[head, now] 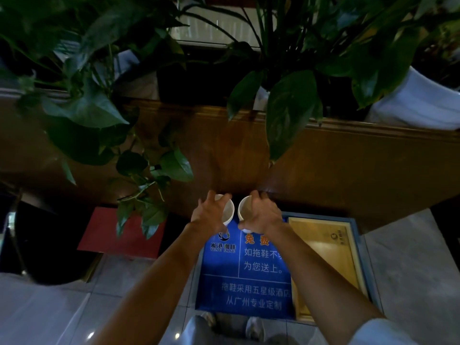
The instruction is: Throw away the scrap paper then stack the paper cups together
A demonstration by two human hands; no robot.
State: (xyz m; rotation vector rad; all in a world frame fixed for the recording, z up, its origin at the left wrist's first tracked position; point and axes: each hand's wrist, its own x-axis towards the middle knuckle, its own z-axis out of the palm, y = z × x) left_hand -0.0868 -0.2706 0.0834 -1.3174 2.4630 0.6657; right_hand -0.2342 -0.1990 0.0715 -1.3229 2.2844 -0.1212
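From the head camera, both my arms reach forward to the middle of the frame; my left hand [211, 212] is wrapped around a white paper cup [229, 211], fingers curled over its far rim; my right hand [261, 215] grips a second white cup [243, 210] the same way, thumb low on its near side; the two cups sit side by side, rims just apart, mouths tilted toward each other; below them lies a blue sign [245, 272] with white writing, a wooden tray [326, 260] to its right; a red mat [109, 232] is at the left; leafy plants [99, 100] hang across the upper frame over a brown counter [348, 165].
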